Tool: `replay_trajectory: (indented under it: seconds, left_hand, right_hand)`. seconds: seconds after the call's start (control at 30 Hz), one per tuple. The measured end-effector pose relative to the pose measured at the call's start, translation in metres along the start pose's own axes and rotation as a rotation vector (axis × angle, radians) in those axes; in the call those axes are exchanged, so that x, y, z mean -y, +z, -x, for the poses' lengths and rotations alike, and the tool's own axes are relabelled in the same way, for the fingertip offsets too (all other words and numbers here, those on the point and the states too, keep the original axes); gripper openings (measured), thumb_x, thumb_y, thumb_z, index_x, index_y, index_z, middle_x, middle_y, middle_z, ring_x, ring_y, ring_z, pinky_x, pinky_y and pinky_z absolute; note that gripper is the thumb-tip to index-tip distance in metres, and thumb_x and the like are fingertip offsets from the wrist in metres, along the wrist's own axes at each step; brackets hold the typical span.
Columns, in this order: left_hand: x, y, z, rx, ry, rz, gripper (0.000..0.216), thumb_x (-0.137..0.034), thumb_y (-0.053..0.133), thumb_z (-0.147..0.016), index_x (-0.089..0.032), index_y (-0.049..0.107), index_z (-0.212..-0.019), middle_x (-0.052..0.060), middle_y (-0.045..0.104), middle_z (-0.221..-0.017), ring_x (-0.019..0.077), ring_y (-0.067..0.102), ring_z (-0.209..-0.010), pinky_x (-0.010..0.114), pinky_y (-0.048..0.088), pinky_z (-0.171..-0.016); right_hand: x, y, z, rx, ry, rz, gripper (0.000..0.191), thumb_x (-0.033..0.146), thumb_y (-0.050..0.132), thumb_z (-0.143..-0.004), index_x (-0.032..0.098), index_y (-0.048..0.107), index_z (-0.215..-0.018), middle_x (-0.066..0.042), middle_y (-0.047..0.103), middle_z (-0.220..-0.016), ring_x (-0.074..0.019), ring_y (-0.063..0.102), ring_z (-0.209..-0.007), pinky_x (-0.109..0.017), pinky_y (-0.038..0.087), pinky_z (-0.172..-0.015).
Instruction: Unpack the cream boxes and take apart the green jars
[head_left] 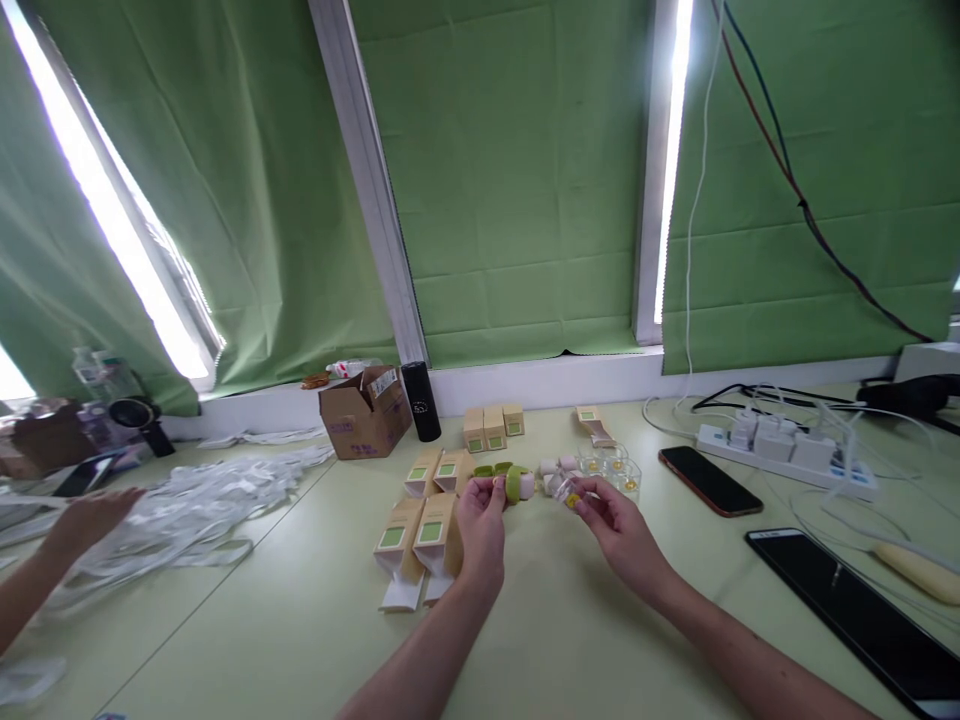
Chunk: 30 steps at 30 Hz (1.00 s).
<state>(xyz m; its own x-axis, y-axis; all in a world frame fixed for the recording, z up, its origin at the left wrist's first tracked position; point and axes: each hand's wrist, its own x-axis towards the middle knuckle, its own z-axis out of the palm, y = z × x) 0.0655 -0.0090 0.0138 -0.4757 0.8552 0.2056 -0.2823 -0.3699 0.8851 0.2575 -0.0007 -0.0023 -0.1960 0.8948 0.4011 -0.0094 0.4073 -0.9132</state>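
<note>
My left hand (481, 530) is closed on a small green piece with a pale pink end (517, 484); its exact kind I cannot make out. Between the fingertips of my right hand (616, 528) is a small clear cup (564, 490) with a yellow spot in it. Just beyond the hands lie other green pieces (491, 469) and several pale pink ones (550, 467). More clear cups (619, 468) stand behind my right hand. Beside my left hand are kraft-paper boxes (400, 535) with green windows, the nearer ones with their flaps open.
Smaller boxes (493, 428) and one open box (592, 425) stand farther back. A carton (367, 415) and a black cylinder (421, 402) are near the wall. Phones (709, 480), a tablet (847, 610) and a power strip (784, 460) lie right. Another person's hand (97, 510) is over white straps (202, 510).
</note>
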Motion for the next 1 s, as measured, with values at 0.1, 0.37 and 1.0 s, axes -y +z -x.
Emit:
replay_trajectory:
  seconds: [0.1, 0.37, 1.0]
  left_hand:
    - [-0.001, 0.000, 0.001, 0.018, -0.019, -0.001, 0.048, -0.052, 0.092, -0.067, -0.016, 0.064, -0.080, 0.002, 0.069, -0.076, 0.0145, 0.065, -0.072, 0.027, 0.054, -0.072]
    - [0.004, -0.002, 0.001, 0.045, -0.011, -0.039, 0.045, -0.052, 0.089, -0.071, -0.015, 0.065, -0.082, 0.003, 0.070, -0.077, 0.0149, 0.065, -0.074, 0.027, 0.053, -0.073]
    - [0.001, 0.003, 0.003, 0.057, -0.001, -0.027, 0.048, -0.052, 0.093, -0.065, -0.015, 0.065, -0.079, 0.003, 0.070, -0.075, 0.0152, 0.066, -0.073, 0.028, 0.055, -0.074]
  right_hand:
    - [0.005, -0.008, -0.006, -0.047, -0.044, 0.014, 0.040, 0.063, 0.062, -0.093, 0.023, 0.065, -0.096, -0.010, 0.064, -0.130, -0.0242, 0.068, -0.105, -0.039, 0.057, -0.094]
    - [0.028, -0.074, -0.026, -0.225, -0.234, 0.806, 0.021, 0.037, 0.062, -0.093, 0.025, 0.078, -0.090, -0.006, 0.063, -0.097, -0.0240, 0.064, -0.091, -0.038, 0.050, -0.083]
    - [0.033, -0.088, -0.031, 0.132, 0.352, 1.442, 0.033, 0.004, 0.054, -0.081, 0.021, 0.081, -0.089, -0.014, 0.080, -0.094, -0.0345, 0.077, -0.093, -0.035, 0.050, -0.070]
